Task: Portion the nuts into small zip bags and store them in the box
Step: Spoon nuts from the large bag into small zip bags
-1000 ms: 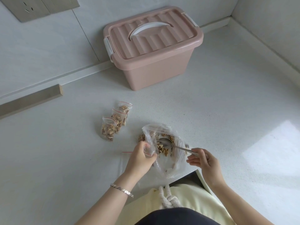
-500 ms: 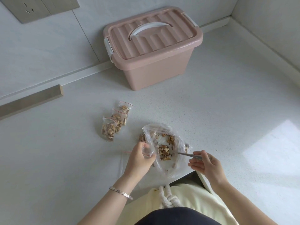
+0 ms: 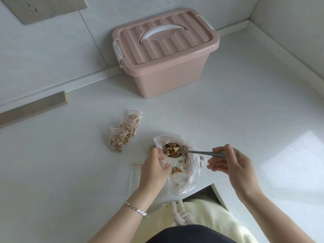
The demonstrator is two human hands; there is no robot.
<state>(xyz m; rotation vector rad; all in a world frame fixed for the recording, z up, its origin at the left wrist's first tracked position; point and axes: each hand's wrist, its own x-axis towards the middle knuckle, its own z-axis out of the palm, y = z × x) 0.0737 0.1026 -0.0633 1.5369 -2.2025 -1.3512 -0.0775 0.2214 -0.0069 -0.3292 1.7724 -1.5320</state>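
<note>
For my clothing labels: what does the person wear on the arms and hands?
No sleeves are in view; both forearms are uncovered. A silver link bracelet circles the left wrist. Neither the left hand nor the right hand wears a glove.

My ribbed plastic box (image 3: 168, 74) is dusty pink with a white handle (image 3: 160, 30), the walnut pieces (image 3: 172, 150) tan-brown, the metal spoon (image 3: 199, 152) silver-grey, the small clear zip bags (image 3: 127, 130) red-lined at the seal, the worktop (image 3: 70, 163) white and finely speckled.
</note>
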